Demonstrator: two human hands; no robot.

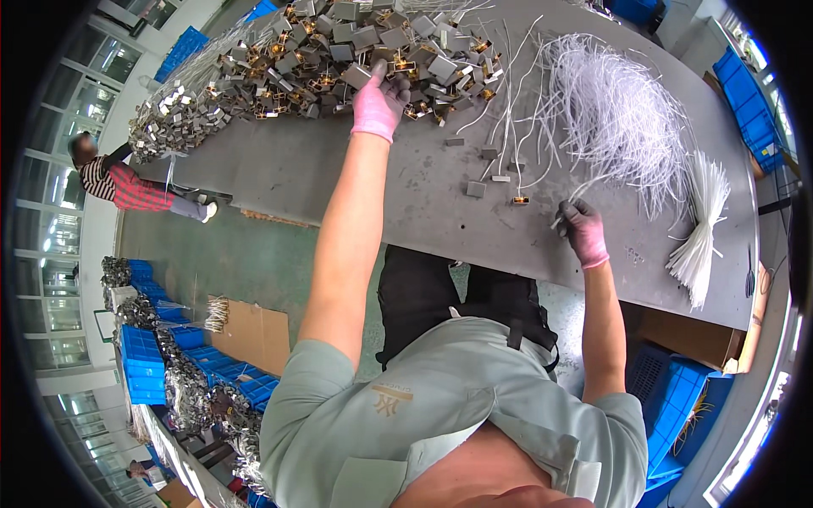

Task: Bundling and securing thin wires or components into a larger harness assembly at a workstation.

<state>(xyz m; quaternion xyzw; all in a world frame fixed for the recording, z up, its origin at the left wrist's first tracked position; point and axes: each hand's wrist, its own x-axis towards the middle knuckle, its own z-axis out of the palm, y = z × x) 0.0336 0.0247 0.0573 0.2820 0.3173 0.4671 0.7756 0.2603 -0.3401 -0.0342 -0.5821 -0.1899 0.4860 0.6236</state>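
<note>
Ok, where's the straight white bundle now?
In the head view, the straight white bundle lies by the right edge of the table, right of the right hand and tangled white strands.

grey surface (296, 173), green floor (254, 267) below it, paned windows (35, 222) and white wall (98, 233) left of it, bright window (749, 42) right of it

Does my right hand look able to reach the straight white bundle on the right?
Probably yes: mostly tabletop lies between your right hand and the white bundle, though that hand holds a white strand.
</note>
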